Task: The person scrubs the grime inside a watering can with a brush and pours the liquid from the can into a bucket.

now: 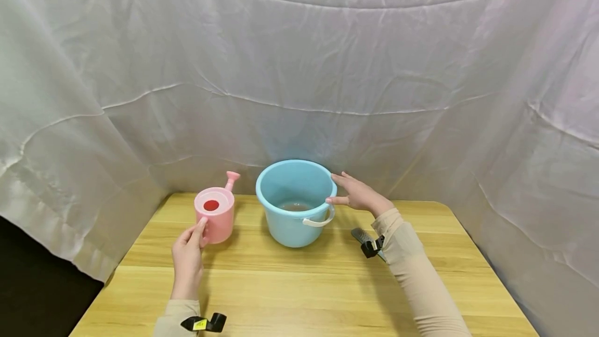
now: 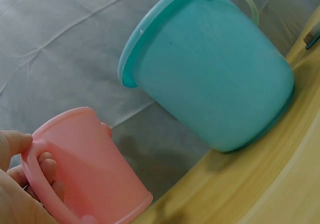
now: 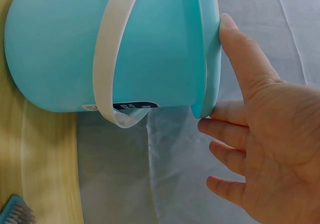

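A pink watering can [image 1: 220,225] with a round top opening and a short spout is at the left, upright in the head view. My left hand [image 1: 188,259] grips its handle [image 2: 42,184], fingers curled through the loop; whether its base touches the table I cannot tell. To its right, a light blue bucket [image 1: 292,230] stands upright on the table, a little liquid at its bottom. Its white handle [image 3: 107,54] hangs down at the side. My right hand [image 1: 357,194] touches the bucket's rim [image 3: 212,59] at the right, thumb and fingers extended and spread.
A brush [image 1: 362,235] with bristles lies on the wooden table [image 1: 290,295], partly hidden under my right wrist. Grey-white cloth [image 1: 299,66] hangs behind the table and along both sides. The bucket stands near the table's back edge.
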{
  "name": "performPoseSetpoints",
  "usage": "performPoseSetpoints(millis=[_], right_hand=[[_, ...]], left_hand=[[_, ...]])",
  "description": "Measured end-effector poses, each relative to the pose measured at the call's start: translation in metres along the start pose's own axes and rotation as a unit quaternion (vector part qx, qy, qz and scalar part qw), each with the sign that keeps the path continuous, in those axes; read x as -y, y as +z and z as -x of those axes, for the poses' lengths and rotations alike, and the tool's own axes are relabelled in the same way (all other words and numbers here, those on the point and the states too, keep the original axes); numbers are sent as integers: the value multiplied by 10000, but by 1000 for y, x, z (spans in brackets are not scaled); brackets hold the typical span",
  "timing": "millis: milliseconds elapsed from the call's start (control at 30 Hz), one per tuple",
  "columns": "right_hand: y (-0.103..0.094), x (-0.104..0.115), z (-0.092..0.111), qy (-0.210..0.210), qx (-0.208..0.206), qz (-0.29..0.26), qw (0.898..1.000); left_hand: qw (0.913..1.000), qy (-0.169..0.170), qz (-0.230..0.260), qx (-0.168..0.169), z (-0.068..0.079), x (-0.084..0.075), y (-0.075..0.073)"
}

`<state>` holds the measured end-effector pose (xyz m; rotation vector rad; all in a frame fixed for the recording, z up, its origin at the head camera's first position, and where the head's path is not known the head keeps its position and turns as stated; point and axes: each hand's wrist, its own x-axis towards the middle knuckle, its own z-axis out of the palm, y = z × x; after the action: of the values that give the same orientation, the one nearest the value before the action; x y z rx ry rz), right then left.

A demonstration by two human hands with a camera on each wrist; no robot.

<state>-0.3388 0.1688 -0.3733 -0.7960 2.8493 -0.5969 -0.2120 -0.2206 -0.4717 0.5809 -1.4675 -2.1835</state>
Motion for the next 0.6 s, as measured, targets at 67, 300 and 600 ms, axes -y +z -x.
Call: performPoseSetpoints(millis=[67,300,600], right_hand=[[0,1,1,6,0,-5,10000],[0,2,2,13,4,-29,10000],[1,0,2,-2,-21,-41,10000]], left_hand=[[10000,-82,39,-32,-1,3,-3],[9995,-199,183,-140,-6,12,-10],[9986,-366,317,-194,-11,19,-17]])
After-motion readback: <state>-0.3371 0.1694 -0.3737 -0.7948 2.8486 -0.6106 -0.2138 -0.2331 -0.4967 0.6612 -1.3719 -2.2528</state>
